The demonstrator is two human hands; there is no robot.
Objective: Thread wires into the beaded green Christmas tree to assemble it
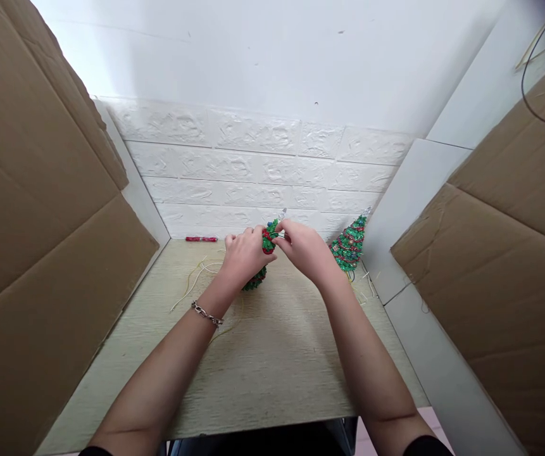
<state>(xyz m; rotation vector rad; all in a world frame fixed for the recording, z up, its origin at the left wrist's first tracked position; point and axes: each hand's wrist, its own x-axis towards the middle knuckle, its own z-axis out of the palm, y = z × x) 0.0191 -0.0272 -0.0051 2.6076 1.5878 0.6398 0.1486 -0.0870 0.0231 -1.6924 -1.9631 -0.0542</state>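
A small green beaded tree with red trim and a clear tip stands tilted near the back middle of the table. My left hand is wrapped round its left side and covers much of it. On its upper right side, my right hand pinches a thin dark strand with thumb and forefinger. A second green beaded tree with red garlands leans at the back right, partly behind my right hand. Pale and yellow strands lie left of the held tree.
A red pen-like item lies by the white brick-patterned wall. Cardboard sheets flank the table on both sides. Loose strands lie below the second tree, and a dark wire loop hangs at the upper right.
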